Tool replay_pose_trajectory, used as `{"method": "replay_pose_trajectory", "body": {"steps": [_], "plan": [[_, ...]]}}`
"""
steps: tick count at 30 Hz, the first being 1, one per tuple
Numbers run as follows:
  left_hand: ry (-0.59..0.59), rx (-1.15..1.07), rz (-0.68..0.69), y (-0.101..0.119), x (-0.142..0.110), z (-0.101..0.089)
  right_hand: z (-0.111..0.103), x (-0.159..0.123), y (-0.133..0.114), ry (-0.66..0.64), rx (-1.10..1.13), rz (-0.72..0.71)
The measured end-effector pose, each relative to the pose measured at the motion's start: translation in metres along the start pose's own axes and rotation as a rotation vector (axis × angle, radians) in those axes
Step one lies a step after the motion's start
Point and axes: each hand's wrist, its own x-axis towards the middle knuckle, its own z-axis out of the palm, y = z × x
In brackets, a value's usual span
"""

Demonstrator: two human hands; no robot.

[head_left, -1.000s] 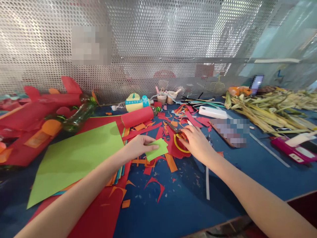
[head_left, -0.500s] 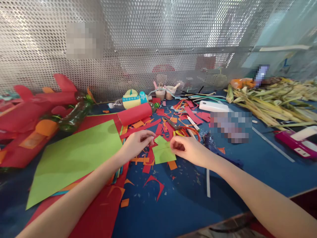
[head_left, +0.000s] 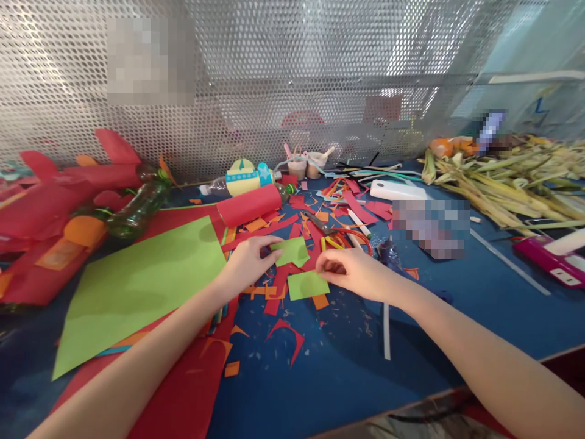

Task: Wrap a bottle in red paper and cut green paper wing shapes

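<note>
My left hand pinches the left edge of a small green paper piece with a notched edge. My right hand has its fingers closed on the upper right corner of a green paper rectangle, held nearer to me. A narrow gap shows between the two papers. Just beyond my right hand lie scissors with orange and yellow handles, touched by neither hand. Red paper scraps and orange scraps are under and around the green papers.
A large green sheet lies on red paper at left. Behind stand a red-wrapped bottle, green bottles and small cups. At right are a blue glue gun, a white device and dried husks.
My right hand has let go of the scissors and taken a green paper. The green pieces, together in my left hand before, are now apart, one in each hand.
</note>
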Motion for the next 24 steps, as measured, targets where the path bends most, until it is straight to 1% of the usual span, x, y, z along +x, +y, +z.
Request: {"method": "replay_pose_trajectory", "body": {"steps": [1, 3, 4, 5, 6, 8, 9, 10, 11, 14, 17, 20, 22, 24], "plan": [[0.049, 0.024, 0.026, 0.001, 0.0, 0.0, 0.0, -0.001, -0.001, -0.018, -0.001, -0.006], [0.161, 0.08, 0.123, 0.005, -0.003, 0.0, -0.001, -0.003, -0.002, -0.041, -0.005, -0.021], [0.196, 0.099, 0.19, 0.008, -0.006, 0.0, 0.0, -0.003, -0.002, -0.043, -0.013, -0.03], [0.198, 0.107, 0.267, 0.013, -0.011, 0.001, 0.0, -0.003, -0.002, -0.044, -0.023, -0.039], [0.159, 0.098, 0.341, 0.017, -0.017, 0.002, 0.0, -0.003, -0.001, -0.045, -0.033, -0.048], [0.005, 0.068, 0.458, 0.025, -0.03, 0.005, 0.001, -0.003, 0.001, -0.046, -0.039, -0.061], [-0.054, 0.068, 0.482, 0.028, -0.037, 0.007, 0.001, -0.002, 0.002, -0.048, -0.028, -0.058], [-0.091, 0.074, 0.484, 0.029, -0.043, 0.008, 0.001, -0.002, 0.003, -0.049, -0.008, -0.048], [-0.101, 0.081, 0.478, 0.03, -0.049, 0.01, 0.0, -0.002, 0.003, -0.05, 0.019, -0.029], [-0.085, 0.085, 0.496, 0.028, -0.059, 0.015, 0.0, -0.003, 0.001, -0.066, 0.085, 0.05], [-0.073, 0.057, 0.554, 0.023, -0.061, 0.018, -0.001, -0.005, -0.003, -0.043, 0.009, 0.06], [-0.013, 0.038, 0.503, 0.02, -0.061, 0.021, 0.0, -0.007, -0.004, -0.002, -0.041, 0.052], [0.012, 0.026, 0.463, 0.019, -0.061, 0.022, 0.001, -0.007, -0.002, 0.005, 0.02, 0.077], [0.005, 0.008, 0.467, 0.019, -0.06, 0.023, 0.001, -0.007, 0.0, 0.005, 0.048, 0.099]]}}
